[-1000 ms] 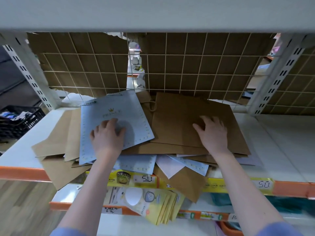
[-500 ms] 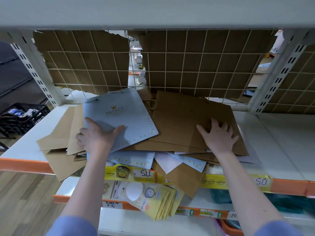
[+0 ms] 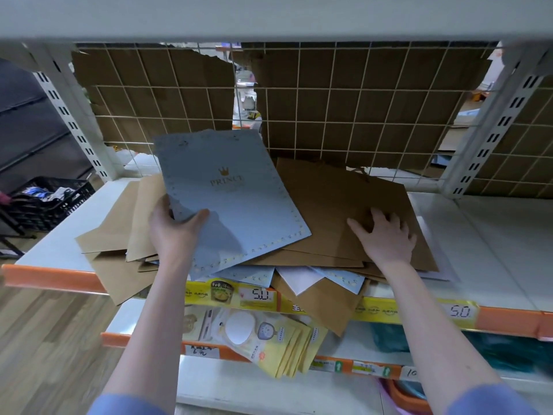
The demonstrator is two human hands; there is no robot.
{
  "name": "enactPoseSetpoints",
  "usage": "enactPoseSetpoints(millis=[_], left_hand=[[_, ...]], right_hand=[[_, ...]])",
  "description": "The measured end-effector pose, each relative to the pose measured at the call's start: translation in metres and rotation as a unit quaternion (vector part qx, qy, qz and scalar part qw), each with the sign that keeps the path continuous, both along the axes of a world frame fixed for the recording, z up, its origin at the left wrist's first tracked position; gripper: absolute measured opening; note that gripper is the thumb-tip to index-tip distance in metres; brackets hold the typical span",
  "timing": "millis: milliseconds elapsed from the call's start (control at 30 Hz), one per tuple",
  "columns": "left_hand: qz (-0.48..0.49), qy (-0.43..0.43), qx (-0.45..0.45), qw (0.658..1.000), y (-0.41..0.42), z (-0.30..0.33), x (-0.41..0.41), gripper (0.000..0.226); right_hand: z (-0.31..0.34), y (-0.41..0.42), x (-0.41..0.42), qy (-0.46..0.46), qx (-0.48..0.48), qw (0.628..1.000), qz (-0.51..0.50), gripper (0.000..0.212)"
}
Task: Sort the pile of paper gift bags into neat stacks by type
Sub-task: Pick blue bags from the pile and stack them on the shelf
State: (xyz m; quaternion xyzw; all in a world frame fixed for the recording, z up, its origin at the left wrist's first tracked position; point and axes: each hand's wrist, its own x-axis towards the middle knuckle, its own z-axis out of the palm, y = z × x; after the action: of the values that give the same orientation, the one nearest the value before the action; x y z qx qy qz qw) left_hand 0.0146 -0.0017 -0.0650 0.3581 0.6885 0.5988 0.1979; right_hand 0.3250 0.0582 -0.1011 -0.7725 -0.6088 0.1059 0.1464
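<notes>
Your one camera sits on your head, looking forward and steeply down at the shelf from close range. The wide lens bends the wire grid behind it and catches the lower shelf too.

From my seat the left hand hides its fingers under the blue bag, whose small print below the crown blurs. At 6 o'clock the brown bags bury more blue bags, only corners showing.
</notes>
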Motion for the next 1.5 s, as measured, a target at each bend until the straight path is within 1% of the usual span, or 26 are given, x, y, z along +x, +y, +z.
enactPoseSetpoints(millis=[67,167,233,267,367,433,500,533,567,633,667,700,733,767,833,867,900,933,1000,1067,1133,1200,1267,1333,1500], left_hand=[[-0.009,0.008,-0.016,1.000,0.001,0.000,0.002,0.060],[-0.070,-0.021,-0.023,0.997,0.005,-0.004,0.005,0.060],[-0.098,-0.039,-0.034,0.994,0.007,-0.006,0.009,0.062],[-0.108,-0.041,-0.040,0.993,0.008,-0.006,0.011,0.063],[-0.123,-0.030,-0.059,0.990,0.011,-0.006,0.020,0.061],[-0.133,-0.022,-0.067,0.989,0.012,-0.008,0.025,0.061],[-0.136,-0.013,-0.081,0.987,0.016,-0.009,0.029,0.059],[-0.137,-0.010,-0.087,0.987,0.018,-0.009,0.032,0.061],[-0.138,-0.006,-0.092,0.986,0.018,-0.007,0.035,0.065],[-0.135,0.006,-0.102,0.986,0.020,-0.005,0.040,0.071],[-0.132,0.010,-0.105,0.986,0.022,-0.004,0.041,0.071],[-0.131,0.014,-0.106,0.986,0.022,-0.003,0.043,0.068],[-0.128,0.017,-0.107,0.986,0.024,-0.004,0.044,0.063],[-0.125,0.020,-0.107,0.986,0.025,-0.003,0.045,0.058],[-0.124,0.013,-0.104,0.987,0.026,-0.004,0.048,0.056],[-0.124,0.008,-0.100,0.987,0.027,-0.003,0.050,0.054],[-0.121,0.005,-0.098,0.988,0.026,-0.001,0.053,0.049],[-0.119,0.004,-0.096,0.988,0.026,0.001,0.057,0.042],[-0.116,-0.002,-0.088,0.989,0.025,0.003,0.065,0.031],[-0.112,-0.014,-0.074,0.991,0.023,0.006,0.073,0.033],[-0.105,-0.034,-0.063,0.992,0.020,0.007,0.080,0.037],[-0.101,-0.046,-0.056,0.992,0.017,0.005,0.086,0.035],[-0.098,-0.052,-0.052,0.992,0.013,0.003,0.091,0.034],[-0.095,-0.055,-0.051,0.993,0.009,0.001,0.095,0.035],[-0.098,-0.076,-0.033,0.992,0.004,0.005,0.103,0.031]], right_hand=[[0.002,-0.001,0.004,0.017,0.002,1.000,0.017,0.070],[0.003,-0.002,0.012,0.050,0.008,0.998,0.043,0.065],[0.005,-0.003,0.018,0.059,0.026,0.997,0.034,0.064],[0.004,-0.003,0.022,0.053,0.035,0.998,0.014,0.066],[0.005,-0.006,0.036,0.027,0.010,0.997,-0.074,0.090],[0.001,-0.005,0.045,0.061,-0.019,0.992,-0.107,0.108],[-0.007,0.000,0.056,0.095,-0.019,0.989,-0.116,0.129],[-0.011,0.003,0.060,0.094,-0.016,0.989,-0.116,0.133],[-0.011,0.005,0.061,0.086,-0.014,0.989,-0.118,0.129],[-0.003,0.003,0.059,0.058,0.008,0.991,-0.124,0.109],[0.002,0.002,0.059,0.052,0.022,0.990,-0.125,0.099],[0.007,0.001,0.060,0.065,0.031,0.989,-0.127,0.091],[0.011,0.001,0.063,0.104,0.035,0.986,-0.129,0.083],[0.013,0.001,0.067,0.161,0.037,0.978,-0.124,0.072],[0.018,-0.001,0.074,0.291,0.041,0.950,-0.104,0.041],[0.017,-0.001,0.077,0.346,0.051,0.931,-0.100,0.034],[0.015,-0.002,0.080,0.391,0.065,0.912,-0.103,0.033],[0.012,-0.002,0.083,0.425,0.081,0.895,-0.110,0.035],[0.010,-0.001,0.088,0.460,0.101,0.874,-0.121,0.036],[0.012,-0.001,0.094,0.452,0.114,0.875,-0.127,0.033],[0.020,-0.003,0.100,0.422,0.135,0.888,-0.124,0.030],[0.026,-0.004,0.106,0.387,0.165,0.900,-0.118,0.028],[0.028,-0.006,0.112,0.375,0.176,0.903,-0.115,0.029],[0.032,-0.009,0.117,0.389,0.180,0.896,-0.116,0.027],[0.035,-0.016,0.126,0.455,0.169,0.865,-0.127,0.020]])
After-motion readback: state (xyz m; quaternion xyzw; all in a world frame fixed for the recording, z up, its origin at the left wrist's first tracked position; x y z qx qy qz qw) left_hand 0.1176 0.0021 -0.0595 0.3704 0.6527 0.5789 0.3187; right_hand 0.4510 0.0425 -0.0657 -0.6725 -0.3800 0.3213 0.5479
